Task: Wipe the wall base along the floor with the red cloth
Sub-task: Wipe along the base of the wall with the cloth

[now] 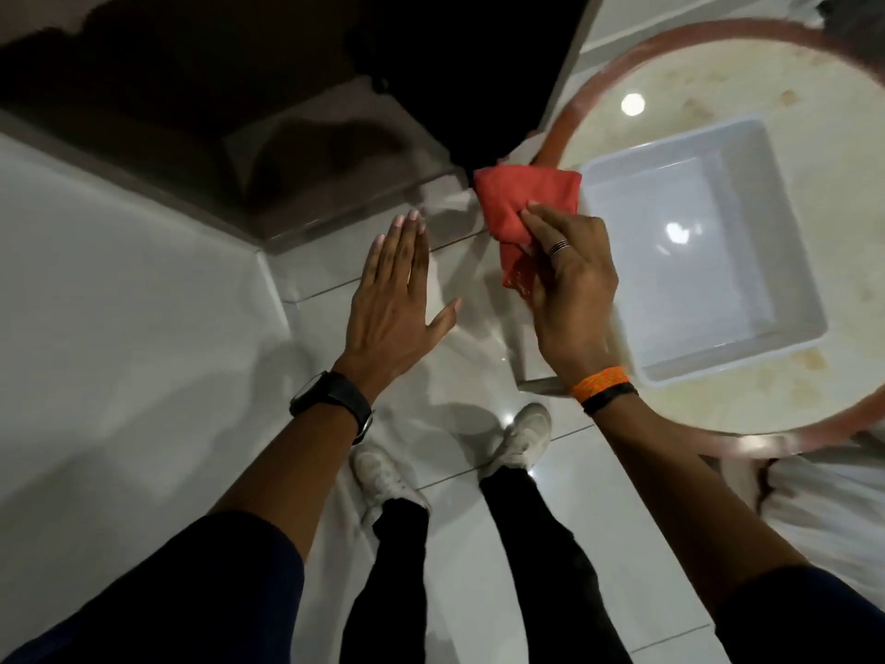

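My right hand [570, 285] pinches the folded red fabric cloth [519, 218] between thumb and fingers, the cloth raised in the air just off the rim of the round marble-topped counter with the reddish edge [555, 131]. My left hand [397, 289] is fully open, fingers straight and together, holding nothing, left of the cloth. A shallow square white plastic tub [776, 261] sits on the counter, right of the cloth. The grey wall base [268, 242] runs along the glossy white tiled floor [479, 366], left of the counter.
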